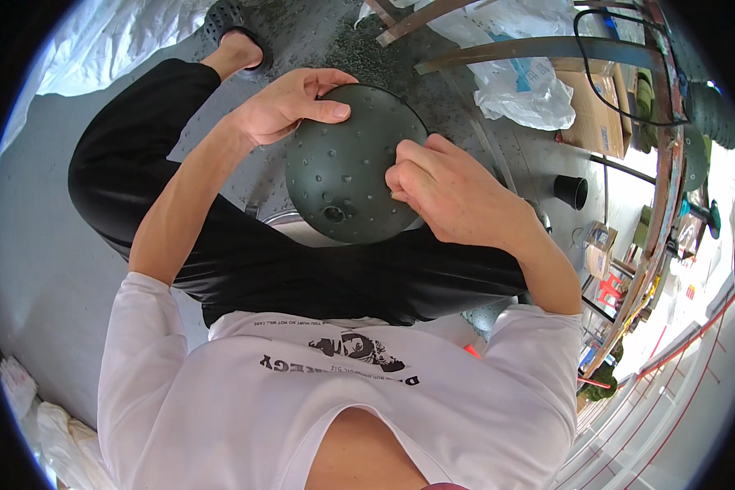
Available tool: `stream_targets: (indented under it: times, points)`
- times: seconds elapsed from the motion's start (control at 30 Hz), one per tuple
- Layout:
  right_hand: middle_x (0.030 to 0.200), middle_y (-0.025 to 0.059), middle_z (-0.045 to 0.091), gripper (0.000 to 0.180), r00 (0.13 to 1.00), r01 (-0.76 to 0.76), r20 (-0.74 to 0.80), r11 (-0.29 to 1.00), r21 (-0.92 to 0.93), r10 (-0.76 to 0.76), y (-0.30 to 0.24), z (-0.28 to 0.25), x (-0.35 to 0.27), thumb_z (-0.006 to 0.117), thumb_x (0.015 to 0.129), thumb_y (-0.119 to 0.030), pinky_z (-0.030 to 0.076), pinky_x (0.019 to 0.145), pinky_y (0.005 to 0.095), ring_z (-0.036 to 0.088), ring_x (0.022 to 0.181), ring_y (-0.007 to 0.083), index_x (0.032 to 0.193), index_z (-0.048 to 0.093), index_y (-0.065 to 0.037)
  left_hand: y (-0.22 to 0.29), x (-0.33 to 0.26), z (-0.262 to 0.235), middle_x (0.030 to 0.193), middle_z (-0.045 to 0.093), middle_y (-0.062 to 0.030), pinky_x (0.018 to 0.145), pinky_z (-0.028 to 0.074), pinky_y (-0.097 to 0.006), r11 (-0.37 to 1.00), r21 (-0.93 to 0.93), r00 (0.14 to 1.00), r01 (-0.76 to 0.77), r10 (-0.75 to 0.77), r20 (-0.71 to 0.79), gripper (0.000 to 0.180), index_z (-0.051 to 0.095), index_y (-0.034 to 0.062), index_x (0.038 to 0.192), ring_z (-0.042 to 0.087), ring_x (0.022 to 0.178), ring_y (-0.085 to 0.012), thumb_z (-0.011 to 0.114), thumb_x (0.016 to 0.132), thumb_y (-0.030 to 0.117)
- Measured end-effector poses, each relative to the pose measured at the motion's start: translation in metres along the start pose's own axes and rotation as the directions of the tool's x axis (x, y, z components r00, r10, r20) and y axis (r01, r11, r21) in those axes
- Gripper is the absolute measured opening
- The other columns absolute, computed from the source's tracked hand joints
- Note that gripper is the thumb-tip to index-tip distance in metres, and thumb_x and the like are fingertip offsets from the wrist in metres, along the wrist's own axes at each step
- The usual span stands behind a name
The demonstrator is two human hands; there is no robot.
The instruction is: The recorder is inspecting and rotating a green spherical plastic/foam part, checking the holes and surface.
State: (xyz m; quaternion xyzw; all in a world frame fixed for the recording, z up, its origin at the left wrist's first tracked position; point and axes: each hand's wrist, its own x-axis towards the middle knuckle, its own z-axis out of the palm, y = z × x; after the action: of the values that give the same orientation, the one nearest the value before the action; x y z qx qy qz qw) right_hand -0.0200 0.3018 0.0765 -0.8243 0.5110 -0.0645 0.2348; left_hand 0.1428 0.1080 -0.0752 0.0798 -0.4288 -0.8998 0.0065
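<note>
A dark green dome-shaped shell [347,167] with many small bumps and a round hole near its lower edge rests over my lap. My left hand [290,102] grips its upper left rim, thumb lying across the top. My right hand [437,184] is on its right side, fingers curled and pinching at the surface. Whether something small sits between those fingertips is too fine to tell.
A metal bowl rim [290,222] shows under the shell. Green shavings litter the floor [359,49]. A metal frame [531,49], plastic bags [518,94], a cardboard box [592,110] and a black cup [572,192] lie to the right.
</note>
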Motion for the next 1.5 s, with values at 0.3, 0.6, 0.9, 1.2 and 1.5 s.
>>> stream_targets:
  times: [0.3,0.6,0.9,1.2,1.5]
  points:
    - [0.091,0.0062,0.051,0.017,1.0,-0.014,-0.026,0.999,-0.037,0.013,0.007,0.01,0.0,0.072,0.084,-0.006,0.044,0.071,0.0327,0.055,0.076,0.0219,0.092,0.057,-0.007,-0.006,0.005,0.02,0.079,0.07,-0.0001,0.055,0.05,-0.021,0.948,0.169,0.934,0.269,-0.215,-0.284,0.047,0.073,0.0029,0.099,0.063,0.063,-0.0053,0.069,0.095,0.05]
    - [0.093,0.0074,0.059,0.026,0.965,-0.255,-0.068,0.967,-0.011,0.253,0.014,0.006,-0.003,0.076,0.086,-0.019,0.044,0.073,0.0363,0.06,0.08,0.0244,0.097,0.056,-0.006,0.002,0.001,0.02,0.076,0.069,0.0011,0.048,0.046,-0.019,0.965,0.088,0.866,0.247,-0.179,-0.466,0.046,0.074,0.0024,0.101,0.062,0.057,-0.0037,0.064,0.099,0.048]
    - [0.077,0.0063,0.06,0.019,0.965,-0.263,-0.118,0.83,-0.492,0.236,0.02,0.033,0.007,0.066,0.092,-0.025,0.043,0.069,0.0369,0.062,0.069,0.0222,0.088,0.059,-0.007,0.006,-0.001,0.019,0.076,0.069,0.0005,0.051,0.046,-0.019,0.922,0.327,0.776,0.208,0.048,-0.629,0.054,0.074,0.0016,0.099,0.063,0.059,-0.0047,0.07,0.092,0.055]
    - [0.073,0.0063,0.06,0.011,0.957,-0.286,-0.131,0.784,-0.551,0.258,0.028,0.05,0.013,0.066,0.078,-0.012,0.046,0.061,0.0366,0.063,0.064,0.0214,0.082,0.057,-0.009,0.011,-0.002,0.022,0.081,0.073,-0.0074,0.061,0.055,-0.025,0.885,0.408,0.729,0.225,0.125,-0.673,0.064,0.074,-0.0036,0.098,0.069,0.066,-0.0124,0.076,0.084,0.059]
    - [0.065,0.0058,0.061,0.015,0.863,-0.459,-0.349,0.854,-0.244,0.365,0.044,0.051,0.021,0.07,0.078,-0.017,0.052,0.05,0.0371,0.066,0.059,0.0258,0.071,0.06,-0.009,0.013,-0.007,0.027,0.076,0.071,-0.0039,0.058,0.052,-0.023,0.891,0.429,0.684,0.145,0.223,-0.695,0.055,0.074,0.0015,0.086,0.067,0.063,-0.0087,0.078,0.084,0.056]
